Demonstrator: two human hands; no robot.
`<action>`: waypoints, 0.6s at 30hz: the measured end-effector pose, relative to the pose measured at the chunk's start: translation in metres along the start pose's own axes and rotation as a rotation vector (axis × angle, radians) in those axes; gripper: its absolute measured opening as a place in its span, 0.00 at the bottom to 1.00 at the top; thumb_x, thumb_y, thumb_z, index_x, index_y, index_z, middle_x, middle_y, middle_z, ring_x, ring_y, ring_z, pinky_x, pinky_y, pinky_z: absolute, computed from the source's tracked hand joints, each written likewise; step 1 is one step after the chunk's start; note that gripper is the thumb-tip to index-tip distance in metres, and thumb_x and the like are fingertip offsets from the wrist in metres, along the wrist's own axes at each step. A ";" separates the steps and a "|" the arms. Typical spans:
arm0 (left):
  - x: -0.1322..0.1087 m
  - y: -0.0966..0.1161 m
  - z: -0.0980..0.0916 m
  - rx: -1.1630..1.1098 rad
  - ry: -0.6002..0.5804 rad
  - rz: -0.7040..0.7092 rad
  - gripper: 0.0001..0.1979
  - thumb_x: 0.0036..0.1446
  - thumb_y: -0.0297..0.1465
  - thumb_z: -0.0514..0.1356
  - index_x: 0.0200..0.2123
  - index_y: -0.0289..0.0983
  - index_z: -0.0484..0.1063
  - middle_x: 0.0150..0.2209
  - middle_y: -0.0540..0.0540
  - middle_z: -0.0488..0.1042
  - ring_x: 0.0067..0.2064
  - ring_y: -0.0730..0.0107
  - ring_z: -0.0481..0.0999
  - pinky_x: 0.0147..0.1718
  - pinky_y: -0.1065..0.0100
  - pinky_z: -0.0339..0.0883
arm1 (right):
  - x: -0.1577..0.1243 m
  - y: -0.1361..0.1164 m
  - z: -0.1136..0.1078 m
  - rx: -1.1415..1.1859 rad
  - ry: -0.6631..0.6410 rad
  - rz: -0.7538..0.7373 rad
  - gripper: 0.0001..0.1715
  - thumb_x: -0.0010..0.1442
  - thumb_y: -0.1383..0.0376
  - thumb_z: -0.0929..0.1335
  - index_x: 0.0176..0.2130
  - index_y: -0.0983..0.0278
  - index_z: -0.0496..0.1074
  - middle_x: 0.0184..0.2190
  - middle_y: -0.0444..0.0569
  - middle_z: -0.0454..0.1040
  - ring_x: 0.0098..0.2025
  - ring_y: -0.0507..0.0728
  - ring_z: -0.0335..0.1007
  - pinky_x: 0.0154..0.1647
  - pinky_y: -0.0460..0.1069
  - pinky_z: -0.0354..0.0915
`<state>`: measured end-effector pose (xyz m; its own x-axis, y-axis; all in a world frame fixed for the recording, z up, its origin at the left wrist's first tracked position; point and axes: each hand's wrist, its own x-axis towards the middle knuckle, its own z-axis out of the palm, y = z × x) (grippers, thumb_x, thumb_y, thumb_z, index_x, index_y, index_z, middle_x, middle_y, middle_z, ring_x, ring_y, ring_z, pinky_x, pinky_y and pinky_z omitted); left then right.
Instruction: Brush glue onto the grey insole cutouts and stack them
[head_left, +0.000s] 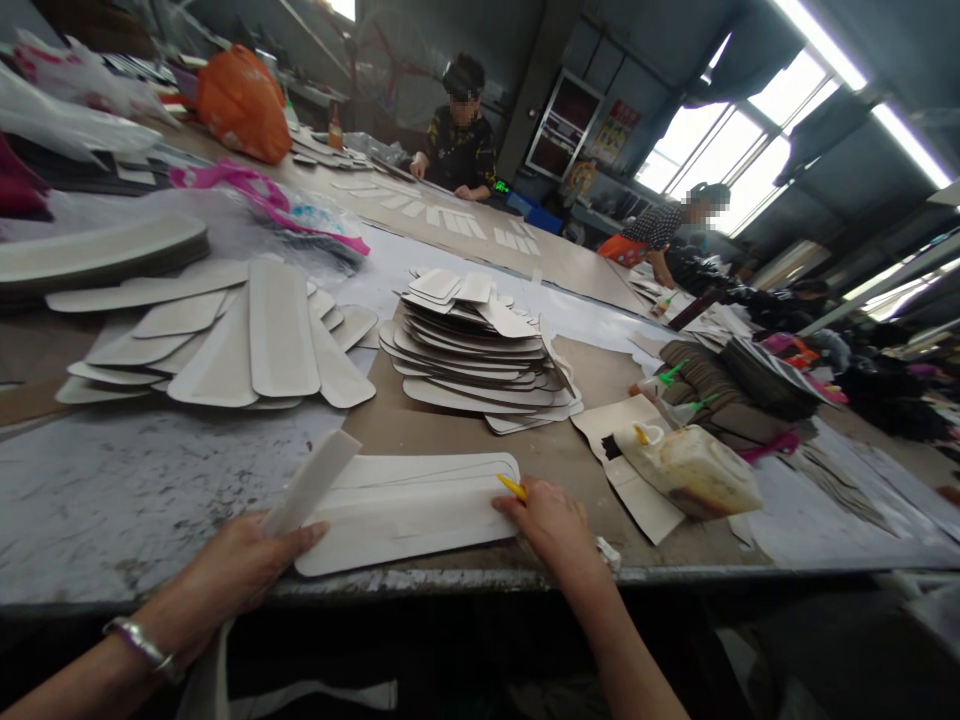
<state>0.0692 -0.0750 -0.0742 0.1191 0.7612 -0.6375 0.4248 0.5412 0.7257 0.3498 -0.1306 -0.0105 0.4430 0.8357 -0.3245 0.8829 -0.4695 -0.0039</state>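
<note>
Fingers of the left hand (259,555) pinching a pale strip (311,485); fingers of the right hand (553,520) clasped round a yellow pointed tool (512,487).
Clock read from the middle of the white panel (409,518), flat at the near edge of the counter (90,500): left hand at 9, thumb over that end, strip rising past the upper corner; right hand at 3, tool tip over the rounded end, thin curved lines there. Stacked panels (476,365) at 1, fanned panels (283,330) at 10, stained jug (705,470) at 3 beyond the right hand. Lettering: red-and-yellow poster (616,132) far off at 1, too small to read; green glowing sign (501,186) between 12 and 1, beside a co-worker (461,140), likewise illegible. Orange bag (244,105) at 11.
</note>
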 end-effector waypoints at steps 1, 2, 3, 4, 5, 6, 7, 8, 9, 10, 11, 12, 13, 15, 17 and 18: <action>0.002 -0.002 0.000 -0.002 -0.003 0.010 0.23 0.33 0.52 0.60 0.20 0.39 0.61 0.10 0.61 0.48 0.16 0.80 0.46 0.16 0.75 0.38 | -0.002 0.005 0.001 0.010 0.028 0.027 0.14 0.60 0.57 0.61 0.37 0.63 0.70 0.37 0.56 0.74 0.40 0.60 0.71 0.37 0.50 0.59; 0.003 -0.003 0.001 -0.006 -0.003 0.022 0.22 0.34 0.52 0.60 0.20 0.39 0.62 0.10 0.61 0.48 0.15 0.80 0.46 0.16 0.75 0.38 | -0.004 0.011 0.001 0.022 0.055 0.053 0.14 0.61 0.59 0.60 0.37 0.64 0.70 0.38 0.57 0.74 0.40 0.60 0.71 0.37 0.50 0.59; 0.003 -0.004 0.001 -0.016 0.002 0.032 0.21 0.35 0.51 0.60 0.21 0.38 0.63 0.10 0.61 0.49 0.15 0.80 0.47 0.16 0.75 0.38 | -0.006 0.016 0.002 0.038 0.078 0.076 0.14 0.62 0.60 0.59 0.38 0.64 0.69 0.38 0.57 0.74 0.39 0.60 0.71 0.36 0.49 0.58; 0.003 -0.004 0.002 -0.038 0.010 0.043 0.21 0.36 0.50 0.61 0.22 0.38 0.64 0.10 0.61 0.50 0.15 0.80 0.48 0.16 0.76 0.39 | -0.007 0.021 0.004 0.058 0.095 0.091 0.14 0.63 0.61 0.57 0.37 0.64 0.68 0.37 0.57 0.74 0.39 0.59 0.71 0.36 0.49 0.58; 0.003 -0.004 0.002 -0.066 0.018 0.053 0.20 0.36 0.49 0.61 0.23 0.38 0.65 0.10 0.60 0.53 0.16 0.80 0.49 0.16 0.76 0.40 | -0.009 0.025 0.006 0.085 0.104 0.097 0.14 0.64 0.62 0.57 0.37 0.64 0.68 0.35 0.56 0.74 0.38 0.59 0.71 0.36 0.49 0.58; 0.002 -0.003 0.002 -0.092 0.021 0.062 0.20 0.36 0.48 0.62 0.23 0.38 0.65 0.11 0.60 0.55 0.16 0.80 0.51 0.16 0.76 0.41 | -0.010 0.028 0.009 0.120 0.107 0.093 0.15 0.64 0.62 0.56 0.36 0.64 0.68 0.33 0.55 0.74 0.37 0.58 0.71 0.35 0.48 0.58; 0.002 -0.003 0.002 -0.114 0.021 0.065 0.20 0.35 0.48 0.63 0.23 0.37 0.65 0.12 0.60 0.56 0.16 0.80 0.51 0.16 0.76 0.41 | -0.011 0.029 0.012 0.164 0.104 0.082 0.16 0.64 0.62 0.55 0.34 0.63 0.67 0.30 0.52 0.74 0.36 0.57 0.71 0.35 0.48 0.59; 0.001 -0.002 0.002 -0.129 0.017 0.061 0.20 0.34 0.47 0.63 0.22 0.38 0.64 0.12 0.60 0.56 0.16 0.80 0.50 0.16 0.76 0.40 | -0.011 0.029 0.016 0.213 0.099 0.065 0.17 0.64 0.61 0.55 0.33 0.63 0.67 0.29 0.50 0.73 0.35 0.56 0.71 0.34 0.47 0.59; 0.001 -0.001 0.002 -0.129 0.009 0.048 0.20 0.34 0.47 0.64 0.22 0.38 0.64 0.11 0.60 0.54 0.15 0.81 0.49 0.16 0.76 0.39 | -0.012 0.027 0.019 0.265 0.095 0.050 0.18 0.64 0.59 0.54 0.31 0.62 0.66 0.28 0.49 0.73 0.33 0.55 0.71 0.33 0.46 0.60; 0.000 -0.001 0.002 -0.123 0.001 0.032 0.20 0.34 0.47 0.64 0.21 0.38 0.63 0.11 0.61 0.51 0.15 0.81 0.47 0.16 0.76 0.38 | -0.012 0.025 0.023 0.317 0.095 0.040 0.18 0.64 0.58 0.54 0.30 0.62 0.65 0.27 0.48 0.73 0.31 0.54 0.71 0.33 0.46 0.60; -0.001 0.000 0.001 -0.118 -0.007 0.020 0.19 0.34 0.46 0.63 0.21 0.38 0.62 0.10 0.61 0.49 0.15 0.81 0.45 0.16 0.75 0.37 | -0.013 0.023 0.025 0.366 0.098 0.038 0.18 0.63 0.58 0.54 0.30 0.62 0.64 0.26 0.48 0.72 0.28 0.53 0.70 0.32 0.46 0.61; -0.002 0.001 0.000 -0.125 -0.016 0.017 0.19 0.35 0.46 0.63 0.21 0.38 0.62 0.10 0.62 0.48 0.15 0.81 0.45 0.15 0.75 0.36 | -0.015 0.021 0.027 0.410 0.101 0.041 0.18 0.63 0.57 0.54 0.31 0.62 0.63 0.26 0.48 0.72 0.26 0.53 0.70 0.30 0.45 0.61; -0.004 0.001 -0.001 -0.137 -0.022 0.026 0.18 0.36 0.46 0.62 0.22 0.38 0.62 0.11 0.62 0.48 0.15 0.81 0.45 0.15 0.75 0.36 | -0.016 0.019 0.028 0.445 0.103 0.046 0.18 0.63 0.56 0.54 0.32 0.63 0.63 0.26 0.48 0.71 0.25 0.53 0.69 0.28 0.45 0.62; -0.006 0.001 -0.003 -0.155 -0.029 0.063 0.17 0.37 0.45 0.61 0.23 0.37 0.64 0.11 0.62 0.49 0.15 0.81 0.45 0.15 0.75 0.37 | -0.020 0.017 0.028 0.538 0.130 0.059 0.18 0.61 0.54 0.54 0.34 0.63 0.62 0.25 0.48 0.70 0.23 0.53 0.68 0.24 0.45 0.62; -0.007 0.000 -0.006 -0.144 -0.027 0.112 0.17 0.38 0.44 0.61 0.24 0.36 0.65 0.12 0.60 0.53 0.16 0.80 0.49 0.15 0.75 0.40 | -0.023 0.017 0.025 0.677 0.166 0.074 0.20 0.58 0.50 0.56 0.35 0.63 0.62 0.22 0.45 0.68 0.21 0.53 0.66 0.20 0.46 0.61; -0.006 -0.001 -0.007 -0.133 -0.023 0.132 0.17 0.38 0.43 0.61 0.25 0.36 0.66 0.13 0.59 0.56 0.17 0.79 0.51 0.15 0.75 0.42 | -0.024 0.017 0.023 0.746 0.179 0.083 0.21 0.56 0.49 0.58 0.36 0.63 0.62 0.20 0.44 0.67 0.19 0.53 0.65 0.19 0.46 0.60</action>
<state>0.0613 -0.0775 -0.0691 0.1870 0.8212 -0.5392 0.2823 0.4808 0.8301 0.3503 -0.1647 -0.0247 0.5778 0.7929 -0.1938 0.5350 -0.5472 -0.6438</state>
